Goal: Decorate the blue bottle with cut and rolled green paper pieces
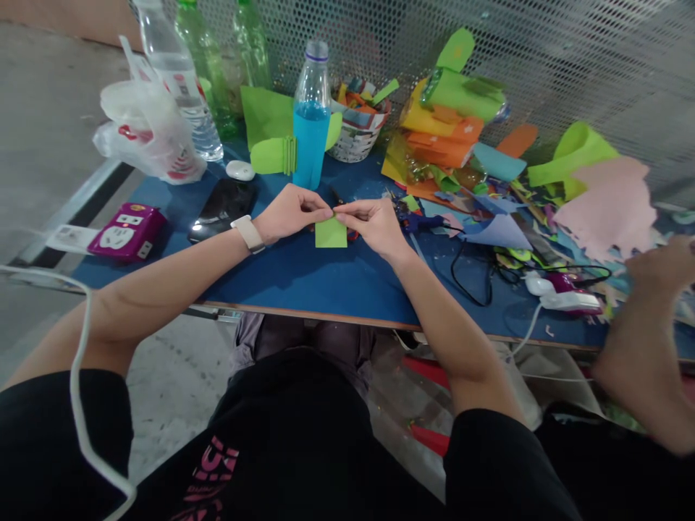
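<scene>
A small green square of paper (331,234) hangs upright over the near part of the blue table, pinched at its top edge by both hands. My left hand (296,211) is closed on it from the left, thumb and fingertips together. From the right, my right hand (373,223) grips the same edge, its fingertips meeting the left thumb. Just behind stands a bottle of blue liquid (309,137) with a green folded paper piece (274,155) at its side. Dark-handled scissors (420,219) lie right of my right hand, partly covered.
A black phone (224,206), white earbud case (239,171) and purple power adapter (127,231) lie left. Bottles and a bagged cup (155,130) stand behind them. A basket of scraps (355,134) is at the back. Paper scraps (499,231) and a co-worker's arm (646,340) are right.
</scene>
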Demonstrator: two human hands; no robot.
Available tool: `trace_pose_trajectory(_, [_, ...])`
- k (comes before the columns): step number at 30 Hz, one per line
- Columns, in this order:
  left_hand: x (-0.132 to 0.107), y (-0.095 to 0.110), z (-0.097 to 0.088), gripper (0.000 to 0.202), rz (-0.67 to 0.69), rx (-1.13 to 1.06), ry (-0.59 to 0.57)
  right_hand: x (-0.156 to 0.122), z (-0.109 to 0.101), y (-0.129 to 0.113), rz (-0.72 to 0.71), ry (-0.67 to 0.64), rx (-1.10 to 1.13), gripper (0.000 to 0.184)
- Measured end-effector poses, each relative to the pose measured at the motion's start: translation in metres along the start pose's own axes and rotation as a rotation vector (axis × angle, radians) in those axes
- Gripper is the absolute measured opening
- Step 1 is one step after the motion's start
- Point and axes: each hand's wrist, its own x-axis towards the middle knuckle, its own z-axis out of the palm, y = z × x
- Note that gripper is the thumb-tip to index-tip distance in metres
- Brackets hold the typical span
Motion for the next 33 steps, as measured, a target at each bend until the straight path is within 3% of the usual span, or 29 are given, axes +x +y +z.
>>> trace_pose_trajectory(8, [0.0021, -0.0024, -0.0009, 0.016, 0.03, 0.04, 0.014, -0.0012, 0.0022, -0.0056, 0.03, -0.003, -0.016, 0.044])
trace_pose_trajectory(19, [0.0005, -0.0041, 0.0007, 0.016, 0.163, 0.217, 0.099, -0.0022, 0.0031, -0.0024, 0.022, 0.026, -0.087, 0.043])
trace_pose_trajectory(25, [0.0019, -0.0067, -0.0015, 0.021, 0.166, 0.219, 0.084, -0.0025, 0.0044, -0.0048, -0.002, 0.04, -0.091, 0.051])
trace_pose_trajectory(33, [0.0021, -0.001, -0.0032, 0.024, 0.163, 0.197, 0.073, -0.0005, 0.0016, 0.0002, -0.001, 0.049, -0.043, 0.042])
